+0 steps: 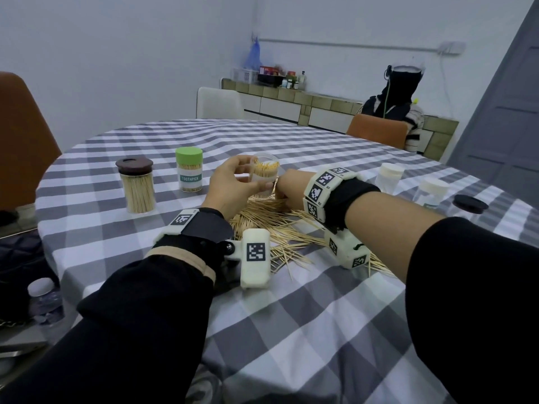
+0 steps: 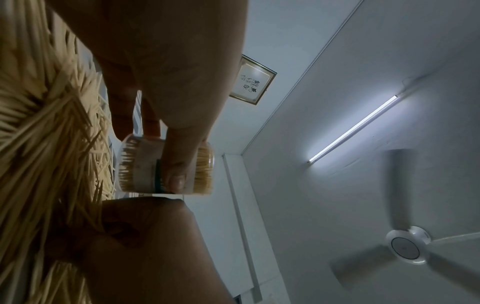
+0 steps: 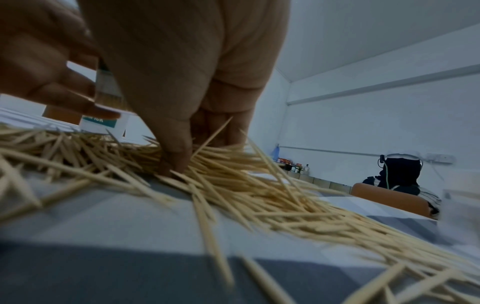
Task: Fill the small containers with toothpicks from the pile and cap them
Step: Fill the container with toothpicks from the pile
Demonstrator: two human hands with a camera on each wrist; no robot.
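My left hand (image 1: pixel 233 182) grips an uncapped clear container (image 1: pixel 264 174) partly filled with toothpicks, held just above the table; the left wrist view shows my thumb across the container (image 2: pixel 166 166). A loose pile of toothpicks (image 1: pixel 280 225) lies on the checked tablecloth below it. My right hand (image 1: pixel 287 193) reaches down into the pile, and in the right wrist view its thumb and fingers pinch a bunch of toothpicks (image 3: pixel 197 158). A brown-capped full jar (image 1: pixel 136 185) and a green-capped full jar (image 1: pixel 189 170) stand to the left.
Two clear containers with white caps (image 1: pixel 389 176) (image 1: pixel 431 191) stand at the right, beside a loose dark lid (image 1: pixel 470 203). A water bottle (image 1: pixel 43 301) sits off the table's left edge. Chairs ring the table; a seated person (image 1: pixel 399 112) is at the far right.
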